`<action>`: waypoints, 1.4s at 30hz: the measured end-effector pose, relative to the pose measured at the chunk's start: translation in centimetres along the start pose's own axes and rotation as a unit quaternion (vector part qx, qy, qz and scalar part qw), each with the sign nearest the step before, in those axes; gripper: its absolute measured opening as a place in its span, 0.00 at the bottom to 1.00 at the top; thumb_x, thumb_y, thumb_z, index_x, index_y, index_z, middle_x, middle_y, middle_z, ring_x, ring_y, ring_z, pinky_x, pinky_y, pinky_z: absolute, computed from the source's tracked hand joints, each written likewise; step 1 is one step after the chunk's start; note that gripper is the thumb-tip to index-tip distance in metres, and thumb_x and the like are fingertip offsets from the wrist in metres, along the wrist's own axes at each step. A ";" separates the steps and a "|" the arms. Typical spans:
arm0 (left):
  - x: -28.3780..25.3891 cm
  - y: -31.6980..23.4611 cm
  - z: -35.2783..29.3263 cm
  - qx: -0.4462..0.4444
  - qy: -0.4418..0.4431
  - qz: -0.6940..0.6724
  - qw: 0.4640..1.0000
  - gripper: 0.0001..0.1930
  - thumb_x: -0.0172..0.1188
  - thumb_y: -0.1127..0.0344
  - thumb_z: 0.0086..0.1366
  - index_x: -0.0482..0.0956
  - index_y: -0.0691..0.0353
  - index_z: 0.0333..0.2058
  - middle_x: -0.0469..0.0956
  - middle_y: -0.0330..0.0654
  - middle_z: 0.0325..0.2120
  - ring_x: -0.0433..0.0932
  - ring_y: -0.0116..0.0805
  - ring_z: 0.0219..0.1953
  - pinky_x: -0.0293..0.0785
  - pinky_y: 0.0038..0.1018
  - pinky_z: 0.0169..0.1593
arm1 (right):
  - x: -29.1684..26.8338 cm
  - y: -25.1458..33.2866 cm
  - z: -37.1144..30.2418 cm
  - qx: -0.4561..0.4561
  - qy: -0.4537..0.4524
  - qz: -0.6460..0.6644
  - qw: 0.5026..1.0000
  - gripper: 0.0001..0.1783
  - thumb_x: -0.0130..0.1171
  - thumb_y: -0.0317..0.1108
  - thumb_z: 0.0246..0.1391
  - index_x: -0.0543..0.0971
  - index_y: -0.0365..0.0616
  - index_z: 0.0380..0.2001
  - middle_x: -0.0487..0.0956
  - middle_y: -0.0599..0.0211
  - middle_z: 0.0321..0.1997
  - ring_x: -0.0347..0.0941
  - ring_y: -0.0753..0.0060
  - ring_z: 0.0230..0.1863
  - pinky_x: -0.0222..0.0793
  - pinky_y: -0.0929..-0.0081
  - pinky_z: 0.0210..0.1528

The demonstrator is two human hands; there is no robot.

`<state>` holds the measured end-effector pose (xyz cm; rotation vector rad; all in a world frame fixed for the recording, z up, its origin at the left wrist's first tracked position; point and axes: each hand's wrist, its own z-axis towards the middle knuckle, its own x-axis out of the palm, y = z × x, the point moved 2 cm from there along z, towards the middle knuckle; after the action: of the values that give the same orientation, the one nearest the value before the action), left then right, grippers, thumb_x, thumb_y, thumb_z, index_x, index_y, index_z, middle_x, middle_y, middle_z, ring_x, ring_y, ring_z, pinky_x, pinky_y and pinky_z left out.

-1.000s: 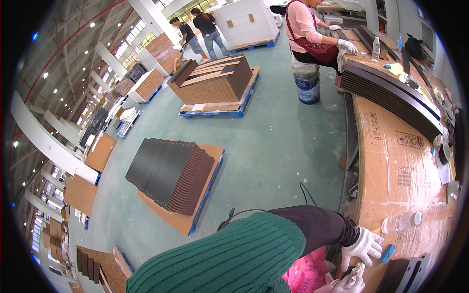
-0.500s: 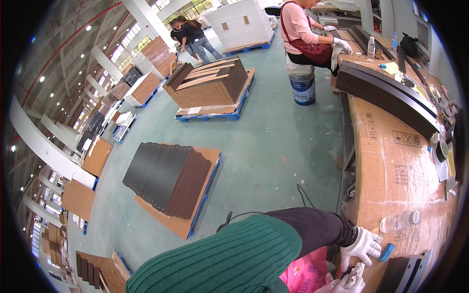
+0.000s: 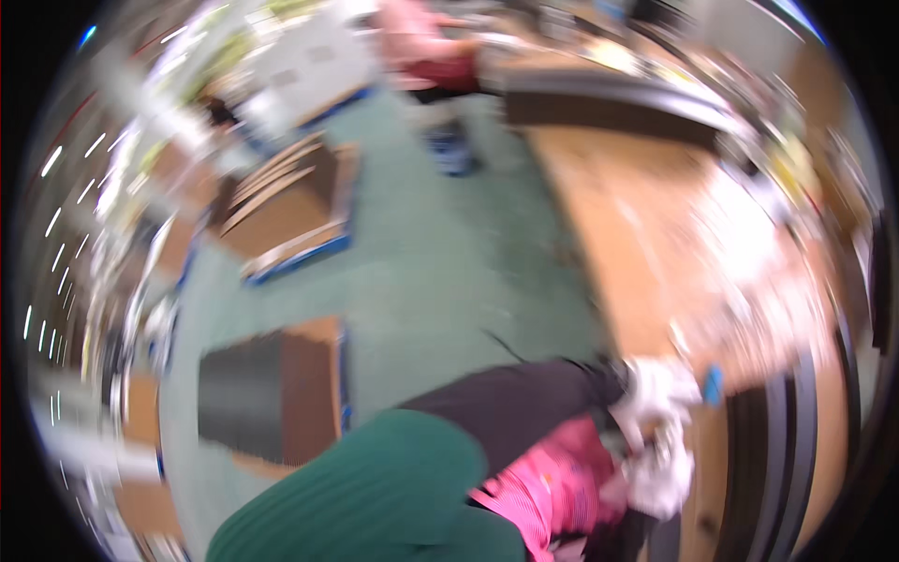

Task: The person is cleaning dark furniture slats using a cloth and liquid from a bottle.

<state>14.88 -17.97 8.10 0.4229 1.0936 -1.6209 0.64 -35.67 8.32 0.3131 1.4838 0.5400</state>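
Motion smears this view. My left hand point(image 3: 659, 393), in a white glove with a dark cuff, is at the near edge of the cardboard-covered bench point(image 3: 618, 244). Just below it, close to or touching it, is my right hand point(image 3: 658, 473), also white-gloved. Their fingers are too blurred to read, and anything between them cannot be made out. A small blue block-like item point(image 3: 714, 384) lies on the bench beside my left fingertips. Long dark strips point(image 3: 747, 459) lie side by side to the right of my hands.
A stack of dark strips point(image 3: 609, 108) crosses the far part of the bench, near a seated person in pink point(image 3: 412, 37). Dark panels point(image 3: 248, 393) are piled on a pallet on the floor at left. Another loaded pallet point(image 3: 290, 206) stands behind.
The whole view has turned right and blurred, so pallets and the seated person appear further left. My hands remain close together by the blue item, higher in the picture.
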 end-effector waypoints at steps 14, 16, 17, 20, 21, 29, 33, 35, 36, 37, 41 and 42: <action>-0.3 -0.6 1.4 -0.041 0.197 0.142 0.969 0.53 0.72 0.32 0.51 0.69 0.58 0.70 0.62 0.59 0.72 0.58 0.59 0.76 0.49 0.56 0.78 | -9.3 -10.1 -20.4 0.571 -0.185 -0.250 0.760 0.20 0.63 0.52 0.59 0.83 0.47 0.41 0.82 0.49 0.46 0.80 0.41 0.48 0.77 0.50 0.53; -0.2 -0.6 1.5 -0.045 0.197 0.134 0.970 0.55 0.74 0.35 0.49 0.67 0.60 0.71 0.61 0.61 0.73 0.59 0.60 0.76 0.48 0.58 0.78 | -11.3 -11.8 -25.7 0.637 -0.266 -0.254 0.677 0.22 0.62 0.52 0.60 0.83 0.46 0.45 0.82 0.47 0.49 0.80 0.39 0.51 0.76 0.48 0.54; -0.1 -0.7 1.5 -0.036 0.198 0.128 0.971 0.55 0.74 0.35 0.49 0.67 0.60 0.71 0.61 0.61 0.73 0.59 0.60 0.76 0.48 0.58 0.78 | -12.0 -12.0 -27.0 0.666 -0.299 -0.249 0.637 0.23 0.61 0.52 0.60 0.83 0.45 0.47 0.82 0.46 0.50 0.80 0.38 0.52 0.76 0.48 0.55; -0.9 -2.1 1.5 0.015 0.098 0.075 0.992 0.59 0.76 0.38 0.45 0.64 0.65 0.72 0.63 0.65 0.71 0.61 0.65 0.74 0.47 0.60 0.78 | -11.4 -10.4 -23.7 0.740 -0.280 -0.105 0.602 0.22 0.57 0.53 0.64 0.85 0.44 0.39 0.86 0.50 0.40 0.86 0.45 0.44 0.83 0.51 0.46; -0.8 -4.3 3.2 0.036 0.084 0.057 0.994 0.58 0.78 0.40 0.45 0.65 0.66 0.71 0.64 0.63 0.71 0.63 0.63 0.73 0.48 0.59 0.77 | -9.9 -9.1 -21.4 0.720 -0.253 -0.141 0.630 0.15 0.61 0.49 0.62 0.86 0.50 0.35 0.87 0.58 0.37 0.87 0.58 0.36 0.85 0.55 0.36; 8.5 -8.8 6.8 0.035 0.209 -0.019 0.977 0.63 0.73 0.40 0.50 0.52 0.74 0.74 0.59 0.66 0.73 0.60 0.65 0.74 0.48 0.58 0.78 | -4.4 -2.6 -12.2 0.452 -0.182 -0.244 0.838 0.16 0.61 0.49 0.60 0.87 0.51 0.34 0.85 0.57 0.35 0.86 0.51 0.36 0.83 0.55 0.37; 8.1 -10.0 7.9 0.078 0.243 0.029 0.967 0.56 0.77 0.53 0.47 0.61 0.72 0.71 0.63 0.62 0.71 0.62 0.62 0.73 0.53 0.57 0.77 | -12.3 -11.1 -23.7 0.685 -0.108 -0.164 0.701 0.15 0.56 0.39 0.64 0.86 0.63 0.50 0.87 0.50 0.45 0.86 0.42 0.47 0.85 0.49 0.49; 8.6 -11.0 8.6 0.082 0.230 0.021 0.969 0.52 0.78 0.57 0.46 0.65 0.70 0.69 0.66 0.60 0.69 0.64 0.61 0.72 0.57 0.55 0.75 | -15.5 -15.5 -31.5 0.745 -0.173 -0.149 0.627 0.20 0.62 0.49 0.65 0.86 0.51 0.51 0.84 0.53 0.56 0.83 0.47 0.58 0.83 0.52 0.59; 8.6 -11.1 8.4 0.073 0.226 0.024 0.971 0.51 0.78 0.57 0.47 0.66 0.69 0.68 0.68 0.59 0.68 0.66 0.60 0.71 0.60 0.53 0.73 | -16.8 -16.7 -33.8 0.760 -0.194 -0.169 0.597 0.21 0.59 0.50 0.66 0.86 0.50 0.52 0.84 0.51 0.56 0.83 0.46 0.59 0.82 0.52 0.60; 8.5 -11.1 8.4 0.065 0.222 0.027 0.973 0.49 0.78 0.56 0.47 0.68 0.68 0.67 0.70 0.58 0.67 0.68 0.59 0.69 0.63 0.51 0.71 | -18.0 -17.6 -35.8 0.774 -0.217 -0.189 0.564 0.22 0.57 0.52 0.68 0.86 0.50 0.52 0.84 0.49 0.56 0.82 0.45 0.59 0.80 0.51 0.61; 6.6 -9.8 7.3 0.033 0.210 0.040 0.976 0.43 0.77 0.59 0.49 0.73 0.64 0.64 0.75 0.54 0.63 0.73 0.57 0.65 0.69 0.49 0.66 | -18.1 -21.0 -38.8 0.784 -0.216 -0.148 0.563 0.27 0.54 0.56 0.66 0.85 0.47 0.52 0.84 0.47 0.57 0.79 0.43 0.61 0.74 0.48 0.65; 6.0 -9.9 7.3 0.021 0.212 0.035 0.976 0.37 0.76 0.60 0.50 0.78 0.62 0.61 0.78 0.52 0.58 0.76 0.56 0.60 0.70 0.48 0.63 | -17.5 -20.9 -38.1 0.789 -0.184 -0.182 0.557 0.22 0.56 0.52 0.67 0.86 0.50 0.50 0.85 0.55 0.57 0.81 0.45 0.60 0.79 0.49 0.61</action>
<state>5.72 -27.48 11.65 0.8548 1.3416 -1.5306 -33.93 -67.24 9.55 1.3606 1.1397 -1.3440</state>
